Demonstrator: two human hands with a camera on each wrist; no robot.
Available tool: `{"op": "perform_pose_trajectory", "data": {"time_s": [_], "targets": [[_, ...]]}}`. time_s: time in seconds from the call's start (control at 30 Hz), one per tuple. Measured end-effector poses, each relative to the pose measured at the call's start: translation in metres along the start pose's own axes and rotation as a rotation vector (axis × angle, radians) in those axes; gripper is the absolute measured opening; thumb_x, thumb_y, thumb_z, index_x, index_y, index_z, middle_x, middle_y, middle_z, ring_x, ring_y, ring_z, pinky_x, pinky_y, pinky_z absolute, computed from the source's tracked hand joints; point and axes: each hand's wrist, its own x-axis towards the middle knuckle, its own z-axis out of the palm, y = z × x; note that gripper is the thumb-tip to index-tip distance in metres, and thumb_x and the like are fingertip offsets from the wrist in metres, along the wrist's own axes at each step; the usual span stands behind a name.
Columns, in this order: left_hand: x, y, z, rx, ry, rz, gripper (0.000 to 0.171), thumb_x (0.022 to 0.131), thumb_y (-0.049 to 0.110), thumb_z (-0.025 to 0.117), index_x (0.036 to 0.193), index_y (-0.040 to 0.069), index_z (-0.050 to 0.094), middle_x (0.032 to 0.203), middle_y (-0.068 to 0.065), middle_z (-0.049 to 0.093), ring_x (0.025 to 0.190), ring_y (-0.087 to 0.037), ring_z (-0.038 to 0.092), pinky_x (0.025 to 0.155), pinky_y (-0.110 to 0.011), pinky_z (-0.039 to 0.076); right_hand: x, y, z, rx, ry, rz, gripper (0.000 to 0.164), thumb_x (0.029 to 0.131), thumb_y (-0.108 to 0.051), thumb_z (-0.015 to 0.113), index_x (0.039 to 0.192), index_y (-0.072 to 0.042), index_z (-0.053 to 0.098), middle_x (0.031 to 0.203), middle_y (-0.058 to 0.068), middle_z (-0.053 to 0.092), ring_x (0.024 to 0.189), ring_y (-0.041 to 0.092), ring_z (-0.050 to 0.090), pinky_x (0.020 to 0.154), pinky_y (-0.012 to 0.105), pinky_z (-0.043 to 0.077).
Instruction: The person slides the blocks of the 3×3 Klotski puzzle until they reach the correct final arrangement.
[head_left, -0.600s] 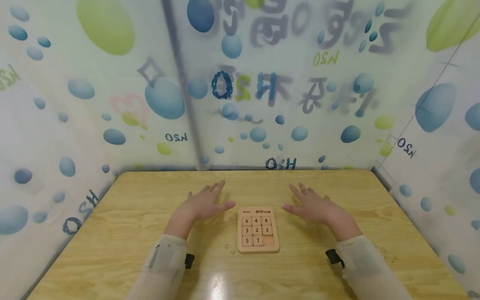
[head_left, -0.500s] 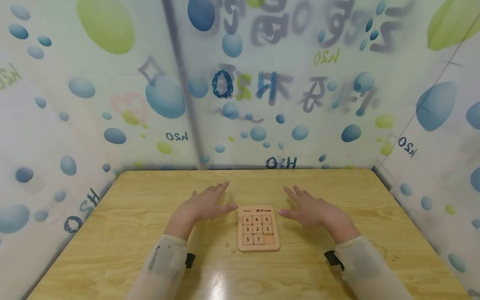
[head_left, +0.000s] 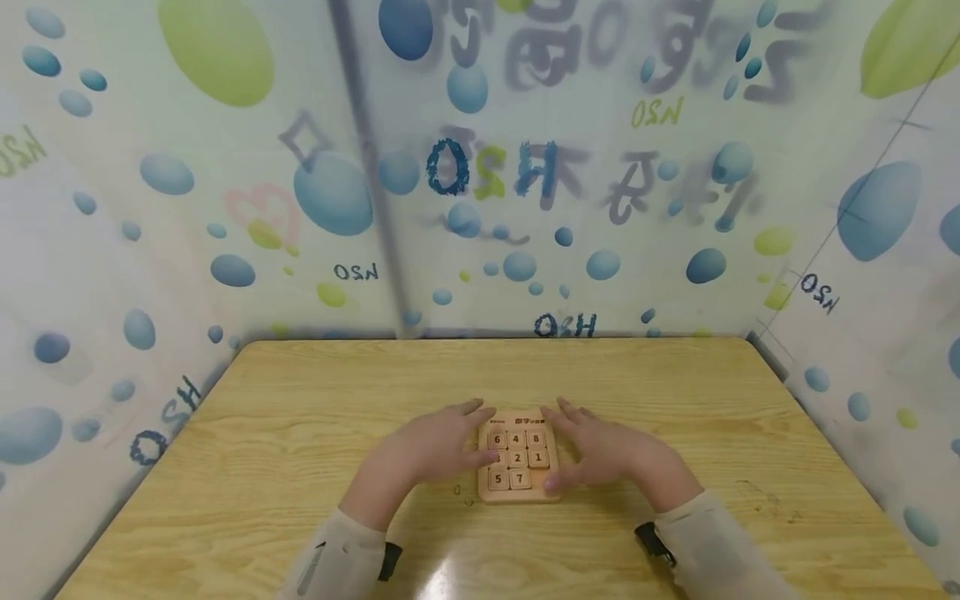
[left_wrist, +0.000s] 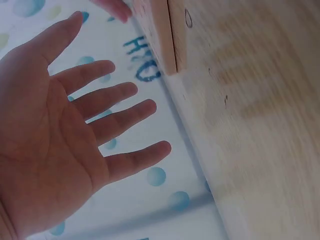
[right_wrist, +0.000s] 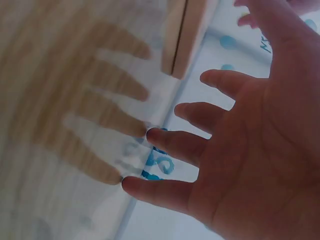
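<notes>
A wooden number slide puzzle [head_left: 517, 492] lies on the table in the head view, its tiles reading 6 4 8, 3 2 1, 5 7, with a bare slot at lower right. My left hand [head_left: 438, 446] is at its left side, the thumb overlapping the 3 tile. At the right side is my right hand [head_left: 607, 450], its thumb tip over the lower right corner near the bare slot. Both hands have their fingers extended and hold nothing. In the left wrist view the palm [left_wrist: 55, 135] faces the camera, fingers spread. The right palm [right_wrist: 255, 165] shows likewise, fingers apart.
The wood-grain table [head_left: 322, 375] reaches back to a wall curtain [head_left: 480, 250] printed with blue and green drops and lettering. Side panels rise at left and right. Black straps [head_left: 654, 543] sit at the wrists below pale sleeves [head_left: 720, 542].
Both hands have moved inward and toward the body, from apart on either side to right at the puzzle's edges, thumbs now overlapping it. The puzzle stays in place.
</notes>
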Motion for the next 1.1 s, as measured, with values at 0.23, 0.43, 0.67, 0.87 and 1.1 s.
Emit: {"op": "perform_pose_trajectory", "data": {"time_s": [0.23,0.43,0.67,0.87,1.1], "targets": [[-0.019,0.01,0.009,0.132,-0.001,0.056,0.072,0.105,0.059,0.059,0.164,0.02,0.044,0.174,-0.009,0.035,0.158,-0.038,0.04,0.123,-0.065,0.039,0.005,-0.003,0.006,-0.069,0.001,0.003,0.115,0.082,-0.067,0.082,0.172,-0.024,0.024,0.18,0.015,0.013,0.163,0.051,0.019,0.123,0.08,0.022],[-0.037,0.009,0.02,0.13,-0.006,0.071,0.075,0.103,0.056,0.062,0.165,0.019,0.042,0.175,-0.005,0.035,0.159,-0.037,0.039,0.122,-0.068,0.038,0.008,-0.001,0.008,-0.084,-0.012,0.013,0.116,0.081,-0.067,0.083,0.171,-0.024,0.024,0.18,0.015,0.015,0.164,0.05,0.018,0.12,0.084,0.02],[-0.044,0.01,0.021,0.153,0.027,0.099,0.076,0.103,0.056,0.063,0.165,0.018,0.042,0.175,-0.004,0.035,0.158,-0.038,0.04,0.121,-0.069,0.039,0.009,0.0,0.007,-0.085,-0.012,0.017,0.116,0.08,-0.066,0.084,0.171,-0.026,0.024,0.18,0.015,0.015,0.165,0.049,0.016,0.116,0.088,0.02],[-0.048,0.014,0.018,0.164,0.024,0.076,0.075,0.102,0.057,0.063,0.164,0.017,0.044,0.175,-0.004,0.036,0.16,-0.037,0.038,0.122,-0.069,0.038,0.01,0.001,0.007,-0.098,-0.012,0.035,0.115,0.079,-0.069,0.083,0.171,-0.031,0.025,0.18,0.012,0.015,0.166,0.046,0.016,0.117,0.088,0.017],[-0.048,0.023,0.02,0.171,-0.014,0.085,0.075,0.1,0.058,0.065,0.162,0.02,0.047,0.172,0.0,0.042,0.159,-0.035,0.04,0.122,-0.07,0.037,0.01,0.0,0.006,-0.088,-0.004,0.021,0.116,0.079,-0.066,0.085,0.171,-0.027,0.027,0.179,0.016,0.017,0.164,0.05,0.017,0.121,0.081,0.025]]}}
